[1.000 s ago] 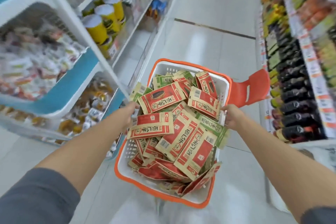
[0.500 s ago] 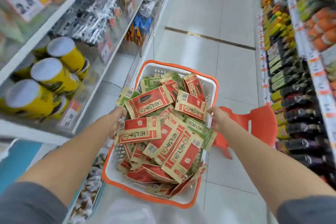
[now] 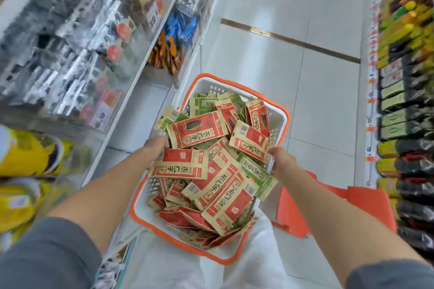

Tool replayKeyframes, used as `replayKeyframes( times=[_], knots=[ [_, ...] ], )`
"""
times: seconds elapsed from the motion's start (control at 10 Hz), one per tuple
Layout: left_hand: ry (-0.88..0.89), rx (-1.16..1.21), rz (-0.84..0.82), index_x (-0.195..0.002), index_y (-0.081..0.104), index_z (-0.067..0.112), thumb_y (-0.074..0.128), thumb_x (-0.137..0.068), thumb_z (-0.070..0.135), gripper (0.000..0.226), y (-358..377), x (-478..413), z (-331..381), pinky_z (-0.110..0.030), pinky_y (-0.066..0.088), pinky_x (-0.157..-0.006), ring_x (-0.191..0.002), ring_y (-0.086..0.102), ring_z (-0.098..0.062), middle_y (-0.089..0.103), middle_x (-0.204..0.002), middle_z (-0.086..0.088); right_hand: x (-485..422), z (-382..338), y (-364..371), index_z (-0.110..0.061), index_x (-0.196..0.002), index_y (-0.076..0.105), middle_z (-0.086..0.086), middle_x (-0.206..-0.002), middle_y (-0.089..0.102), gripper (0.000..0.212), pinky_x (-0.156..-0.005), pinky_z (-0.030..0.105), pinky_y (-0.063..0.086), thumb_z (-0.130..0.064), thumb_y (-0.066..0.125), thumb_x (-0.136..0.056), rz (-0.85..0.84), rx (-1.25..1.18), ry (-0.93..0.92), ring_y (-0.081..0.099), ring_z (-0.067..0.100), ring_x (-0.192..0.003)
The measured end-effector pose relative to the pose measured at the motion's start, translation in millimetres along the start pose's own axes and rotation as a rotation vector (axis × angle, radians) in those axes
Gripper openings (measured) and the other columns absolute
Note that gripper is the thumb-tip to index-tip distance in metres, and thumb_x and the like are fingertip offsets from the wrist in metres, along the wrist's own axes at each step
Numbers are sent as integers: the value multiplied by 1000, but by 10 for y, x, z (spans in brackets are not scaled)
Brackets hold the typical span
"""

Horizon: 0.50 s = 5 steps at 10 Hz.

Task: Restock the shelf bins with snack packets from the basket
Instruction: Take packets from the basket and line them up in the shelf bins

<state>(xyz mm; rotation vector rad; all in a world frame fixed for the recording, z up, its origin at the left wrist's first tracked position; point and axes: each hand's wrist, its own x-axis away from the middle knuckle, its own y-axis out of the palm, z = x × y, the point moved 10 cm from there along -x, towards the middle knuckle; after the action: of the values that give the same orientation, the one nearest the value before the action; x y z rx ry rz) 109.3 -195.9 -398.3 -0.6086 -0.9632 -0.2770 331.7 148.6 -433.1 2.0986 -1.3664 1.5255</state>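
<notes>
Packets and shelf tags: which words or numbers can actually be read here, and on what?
"10": price tag on the right shelf rail.
"19": seemingly, a lower tag there.
Packets in the basket: large Chinese characters, upside down, not surely readable.
Left shelf labels: blurred.

Blurred beyond reading: shelf goods [image 3: 65, 58], price tags [image 3: 371, 124]. Cut by left edge: yellow tubs [image 3: 25, 155]. Hidden beneath packets [image 3: 180, 166]: fingertips of left hand [image 3: 156, 150].
</notes>
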Motion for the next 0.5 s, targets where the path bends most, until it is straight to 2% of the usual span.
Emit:
replayKeyframes(
  times=[0.1, 0.2, 0.3, 0.4, 0.5],
  knots=[
    [-7, -42, 64, -96, 51, 11, 53, -76, 8, 21, 90, -406, 200, -31, 50, -65, -74, 61, -27, 59, -81, -13, -561, -146, 221, -2, -114, 52, 20, -104, 65, 50, -83, 48, 56, -16, 67, -69, -17, 88, 43, 66, 37, -92],
    [-64, -51, 151, -79, 60, 13, 58, -62, 19, 18, 131, -963, 126, -29, 49, -61, -53, 58, -21, 66, -71, -9, -1418, -144, 530, -9, -101, 59, 20, -124, 61, 22, -94, 49, 53, -22, 56, -83, -94, 174, 85, 62, 36, -110],
    [-78, -44, 216, -108, 66, 2, 63, -74, 22, 39, 230, -1123, 154, -20, 44, -46, -52, 56, -14, 69, -80, -9, -1690, -263, 729, -11, -102, 60, 17, -123, 62, 21, -97, 48, 51, -27, 53, -91, -94, 251, 74, 63, 30, -103],
    [-77, -68, 151, -125, 58, 5, 53, -90, 14, 37, 480, -1471, 67, -21, 41, -46, -62, 56, -11, 59, -98, -3, -1828, -343, 819, 0, -106, 59, 15, -103, 66, 31, -87, 43, 55, -29, 57, -95, -39, 297, 107, 66, 29, -85],
    [-93, -24, 125, -115, 65, 15, 53, -88, 9, 30, 696, -1823, -172, -23, 45, -56, -66, 53, -13, 58, -101, -5, -2328, -170, 956, -2, -117, 59, 11, -111, 66, 38, -85, 44, 57, -31, 56, -93, -89, 303, 117, 66, 27, -89]
  ],
)
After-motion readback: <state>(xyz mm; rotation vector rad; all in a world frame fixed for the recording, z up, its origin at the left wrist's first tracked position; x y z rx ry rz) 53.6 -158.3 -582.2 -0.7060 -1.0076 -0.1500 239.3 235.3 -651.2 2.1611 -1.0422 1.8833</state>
